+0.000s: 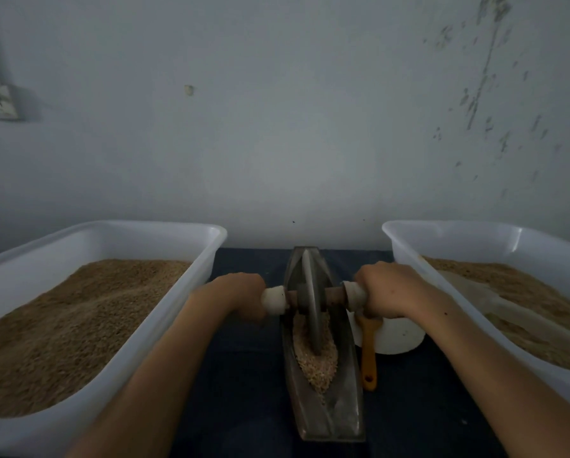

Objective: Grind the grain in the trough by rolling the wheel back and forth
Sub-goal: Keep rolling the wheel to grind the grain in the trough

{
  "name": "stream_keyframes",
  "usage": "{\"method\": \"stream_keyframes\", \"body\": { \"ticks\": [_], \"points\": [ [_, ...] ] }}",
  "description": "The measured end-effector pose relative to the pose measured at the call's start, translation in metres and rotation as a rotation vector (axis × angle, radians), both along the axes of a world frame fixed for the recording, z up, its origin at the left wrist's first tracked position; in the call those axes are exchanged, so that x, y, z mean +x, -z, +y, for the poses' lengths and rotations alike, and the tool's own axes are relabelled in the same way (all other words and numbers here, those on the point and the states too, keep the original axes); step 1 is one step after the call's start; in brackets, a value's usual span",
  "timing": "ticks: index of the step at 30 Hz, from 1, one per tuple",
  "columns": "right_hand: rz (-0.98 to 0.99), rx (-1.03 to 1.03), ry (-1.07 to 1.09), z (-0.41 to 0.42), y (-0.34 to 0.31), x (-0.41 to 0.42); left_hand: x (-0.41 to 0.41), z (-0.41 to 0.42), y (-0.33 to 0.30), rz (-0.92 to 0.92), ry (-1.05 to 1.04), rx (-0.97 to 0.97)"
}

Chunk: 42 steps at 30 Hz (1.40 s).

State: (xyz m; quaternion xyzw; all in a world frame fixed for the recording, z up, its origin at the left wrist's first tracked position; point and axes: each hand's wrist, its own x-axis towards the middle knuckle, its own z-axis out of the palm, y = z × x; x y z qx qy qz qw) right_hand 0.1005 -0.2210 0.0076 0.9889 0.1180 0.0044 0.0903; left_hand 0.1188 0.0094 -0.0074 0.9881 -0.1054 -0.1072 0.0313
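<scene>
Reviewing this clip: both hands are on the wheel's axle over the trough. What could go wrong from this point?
1. Grain is heaped on the near side of the wheel; a hard pull back may push some over the trough rim.
2. The right hand works just above the orange-handled tool and white bowl; it could knock them.
3. The left hand may brush the left bin.

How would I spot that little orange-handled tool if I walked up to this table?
Find the long grey trough between the two white tubs of grain. Just right of it, the orange-handled tool lies beside the trough, its head tucked under the right hand. It is the only orange thing there.
</scene>
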Motion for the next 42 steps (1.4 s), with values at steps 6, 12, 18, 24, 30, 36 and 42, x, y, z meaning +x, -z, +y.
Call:
{"method": "stream_keyframes", "body": {
  "ticks": [6, 12, 18, 24, 30, 36, 42],
  "points": [
    [0.07, -0.007, 0.031, 0.0, -0.002, -0.004, 0.0, 0.001, -0.001, 0.04, 0.02, -0.018],
    [-0.269, 0.06, 0.022, 0.003, 0.016, 0.003, 0.002, -0.003, 0.007, -0.27, -0.018, 0.054],
    [-0.427, 0.131, 0.0, -0.001, 0.031, 0.007, -0.001, -0.009, 0.011, -0.507, -0.045, 0.091],
    [-0.14, 0.076, 0.015, -0.003, 0.014, 0.005, 0.001, -0.006, 0.007, -0.302, -0.008, 0.144],
    [0.155, 0.062, 0.034, -0.003, -0.002, -0.001, 0.004, -0.003, 0.001, -0.076, 0.015, 0.127],
    [0.079, 0.058, 0.065, -0.001, 0.002, -0.002, 0.006, -0.003, 0.004, -0.139, 0.011, 0.08],
    [-0.414, 0.098, 0.0, 0.006, 0.022, 0.0, 0.007, 0.0, 0.014, -0.314, -0.014, 0.023]
  ]
}}
